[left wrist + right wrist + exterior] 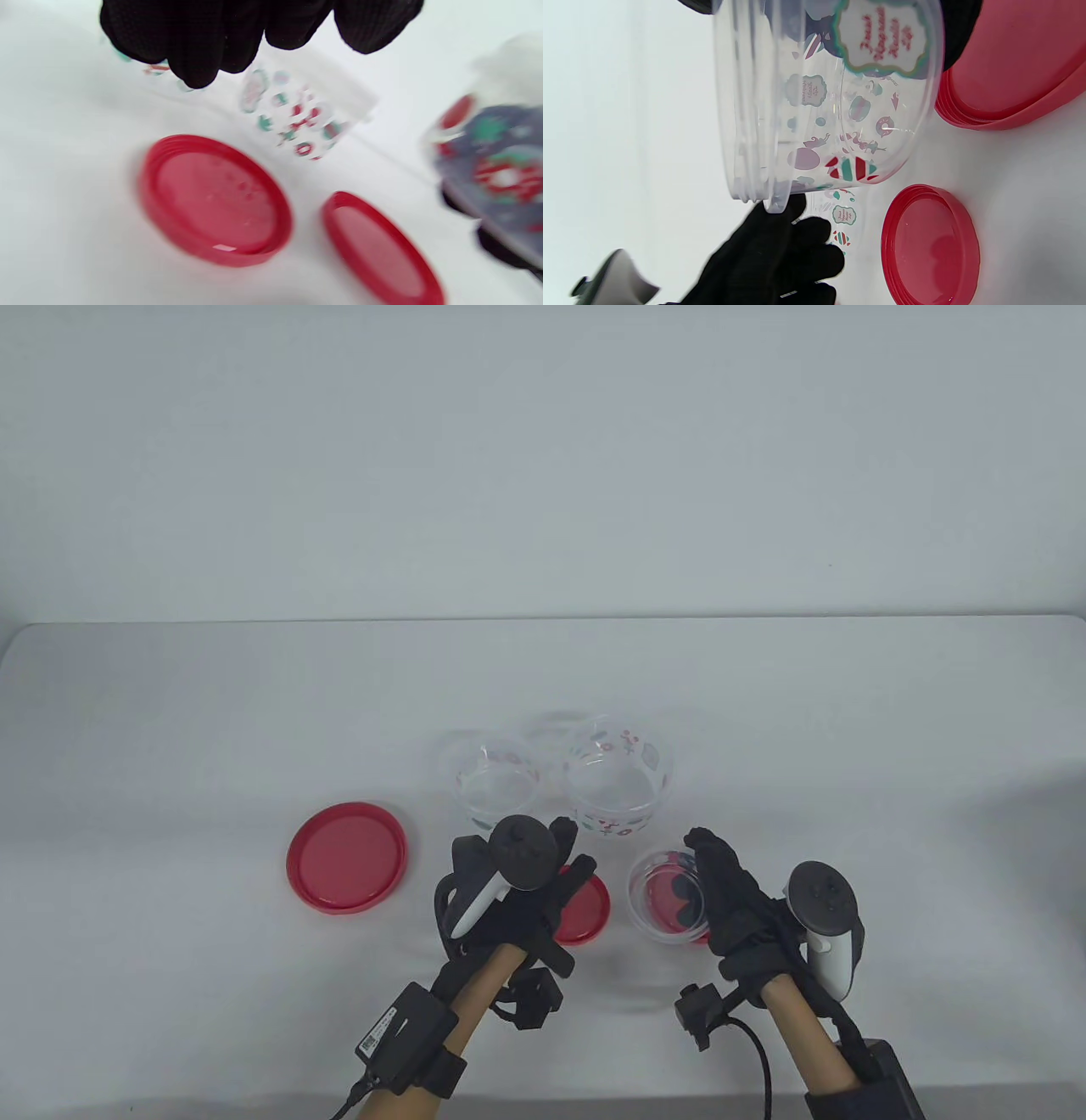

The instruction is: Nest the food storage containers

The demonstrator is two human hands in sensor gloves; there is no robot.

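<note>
The right hand's fingers point(708, 857) curl over the rim of a small clear plastic container printed with red and green motifs point(672, 897), gripping it just above the white bench point(170, 780); in the right wrist view the same container point(831, 97) lies on its side with its open mouth to the left, its top cut off by the frame edge. A red lid point(700, 935) under it shows only as a sliver. The left hand point(517, 899) hovers palm down over a medium red round lid point(584, 908), covering most of it. Its fingers point(199, 38) hang loosely together, holding nothing, though the left wrist view is blurred. A large red round lid point(347, 868) lies well to the left. Behind the hands stand a medium clear patterned container point(493, 781) and a larger one point(618, 777), touching; a faint third rim behind them is hard to make out
</note>
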